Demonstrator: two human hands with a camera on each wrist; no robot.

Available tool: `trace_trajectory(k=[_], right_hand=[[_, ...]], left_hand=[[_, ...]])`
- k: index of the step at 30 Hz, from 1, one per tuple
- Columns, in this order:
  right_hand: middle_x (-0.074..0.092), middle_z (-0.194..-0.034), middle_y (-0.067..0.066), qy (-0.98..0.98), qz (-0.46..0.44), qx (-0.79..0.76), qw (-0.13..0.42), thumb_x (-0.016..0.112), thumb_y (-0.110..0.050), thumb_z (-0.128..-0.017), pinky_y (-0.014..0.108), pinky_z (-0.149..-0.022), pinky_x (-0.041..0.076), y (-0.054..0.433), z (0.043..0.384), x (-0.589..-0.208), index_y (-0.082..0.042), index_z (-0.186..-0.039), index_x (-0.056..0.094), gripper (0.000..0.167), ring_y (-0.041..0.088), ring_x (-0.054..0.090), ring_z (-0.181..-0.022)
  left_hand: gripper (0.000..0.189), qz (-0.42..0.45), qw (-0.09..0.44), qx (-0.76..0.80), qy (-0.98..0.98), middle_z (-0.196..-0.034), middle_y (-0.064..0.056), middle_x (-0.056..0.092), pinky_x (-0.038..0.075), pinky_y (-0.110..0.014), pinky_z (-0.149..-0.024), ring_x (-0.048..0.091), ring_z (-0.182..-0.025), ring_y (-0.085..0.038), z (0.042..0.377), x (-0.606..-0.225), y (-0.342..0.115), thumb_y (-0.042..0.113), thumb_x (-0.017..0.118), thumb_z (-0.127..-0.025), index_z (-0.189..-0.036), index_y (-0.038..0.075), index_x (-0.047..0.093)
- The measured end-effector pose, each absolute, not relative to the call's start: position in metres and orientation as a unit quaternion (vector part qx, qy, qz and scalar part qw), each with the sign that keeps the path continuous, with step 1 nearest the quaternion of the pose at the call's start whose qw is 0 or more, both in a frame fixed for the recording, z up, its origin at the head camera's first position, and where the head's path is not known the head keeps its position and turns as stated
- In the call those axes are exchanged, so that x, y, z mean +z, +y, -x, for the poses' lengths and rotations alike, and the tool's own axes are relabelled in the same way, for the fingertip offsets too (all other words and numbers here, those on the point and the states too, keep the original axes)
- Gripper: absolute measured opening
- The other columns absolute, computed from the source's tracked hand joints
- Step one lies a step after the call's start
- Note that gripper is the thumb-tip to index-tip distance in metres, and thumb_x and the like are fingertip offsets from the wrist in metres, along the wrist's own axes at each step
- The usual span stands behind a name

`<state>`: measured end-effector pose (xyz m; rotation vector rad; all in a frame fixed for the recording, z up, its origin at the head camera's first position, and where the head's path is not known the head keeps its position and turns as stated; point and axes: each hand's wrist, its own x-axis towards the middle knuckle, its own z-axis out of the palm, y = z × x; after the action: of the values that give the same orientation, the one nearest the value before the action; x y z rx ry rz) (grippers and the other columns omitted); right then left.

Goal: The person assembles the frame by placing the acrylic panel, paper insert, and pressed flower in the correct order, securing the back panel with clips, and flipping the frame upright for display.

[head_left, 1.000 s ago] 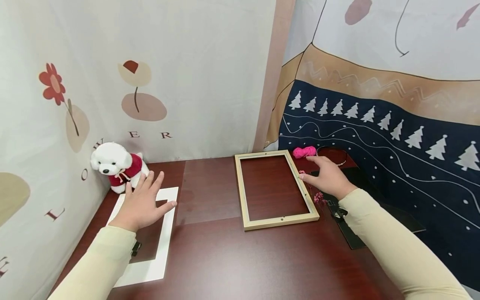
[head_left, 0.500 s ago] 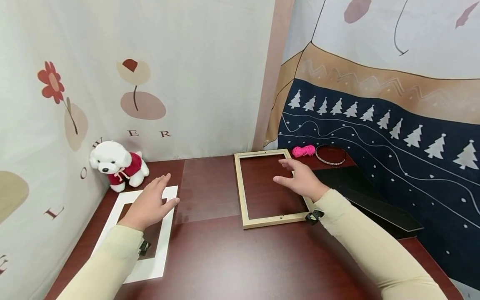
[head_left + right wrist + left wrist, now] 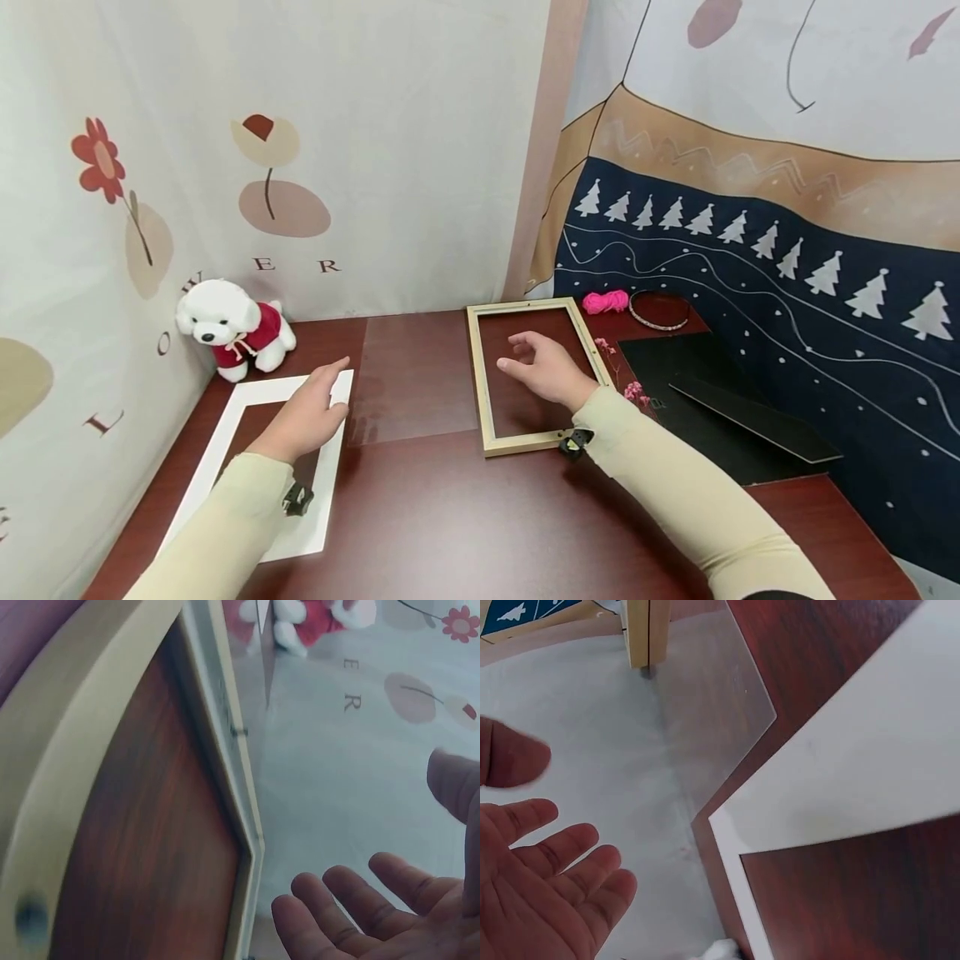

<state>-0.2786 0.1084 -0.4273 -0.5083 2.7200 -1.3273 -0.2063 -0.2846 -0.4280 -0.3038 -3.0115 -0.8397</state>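
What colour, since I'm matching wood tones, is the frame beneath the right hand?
The frame is pale yellowish beige, seen best in the head view.

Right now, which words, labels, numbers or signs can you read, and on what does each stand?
"L O W E R", spaced capitals on the pale curtain.
"E R", same curtain, right wrist view.
One mark at the head view's left edge: cut off, unreadable.
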Motion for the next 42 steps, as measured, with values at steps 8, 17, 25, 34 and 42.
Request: trace_trajectory(k=[8,17,25,34,42], right_hand=[[0.069,-0.132,0.018,0.875,0.171,-0.447,0.066,0.071,-0.03,-0.102,0.047,-0.103,0.054,0.081,0.276,-0.429,-0.002,-0.143,0.06,0.051,0.03,0.066,-0.121],[0.066,-0.138,0.017,0.859,0.165,-0.469,0.12,0.064,-0.036,-0.106,0.047,-0.105,0.053,0.054,0.266,-0.427,-0.001,-0.145,0.058,0.053,0.029,0.065,-0.124],[0.064,-0.137,0.02,0.837,0.139,-0.507,0.153,0.062,-0.039,-0.107,0.047,-0.101,0.055,0.041,0.265,-0.429,0.0,-0.146,0.056,0.056,0.031,0.064,-0.123],[0.058,-0.146,0.022,0.82,0.126,-0.527,0.184,0.06,-0.043,-0.107,0.047,-0.099,0.055,0.026,0.265,-0.431,0.002,-0.15,0.052,0.063,0.036,0.064,-0.12],[0.059,-0.147,0.021,0.835,0.12,-0.506,0.18,0.062,-0.045,-0.105,0.05,-0.109,0.05,0.011,0.264,-0.436,0.003,-0.149,0.053,0.066,0.033,0.059,-0.133]], left_hand=[[0.067,0.088,-0.029,-0.355,-0.93,-0.16,-0.039,0.032,0.036,-0.066,-0.118,0.036,-0.146,-0.057,0.208,-0.433,-0.285,-0.005,0.042,-0.095,-0.159,-0.014,0.025],[0.068,0.057,-0.079,-0.411,-0.906,-0.157,-0.043,0.034,0.04,-0.065,-0.115,0.038,-0.145,-0.059,0.208,-0.441,-0.278,-0.005,0.041,-0.095,-0.159,-0.016,0.022],[0.072,0.036,-0.112,-0.431,-0.894,-0.158,-0.043,0.033,0.038,-0.065,-0.117,0.037,-0.146,-0.058,0.209,-0.446,-0.276,-0.004,0.04,-0.093,-0.16,-0.016,0.019],[0.067,0.032,-0.124,-0.423,-0.897,-0.158,-0.042,0.033,0.036,-0.065,-0.118,0.037,-0.147,-0.056,0.21,-0.446,-0.278,-0.004,0.039,-0.097,-0.16,-0.015,0.02],[0.066,0.034,-0.128,-0.428,-0.894,-0.158,-0.043,0.033,0.035,-0.065,-0.119,0.036,-0.147,-0.057,0.212,-0.448,-0.277,-0.006,0.036,-0.096,-0.16,-0.016,0.02]])
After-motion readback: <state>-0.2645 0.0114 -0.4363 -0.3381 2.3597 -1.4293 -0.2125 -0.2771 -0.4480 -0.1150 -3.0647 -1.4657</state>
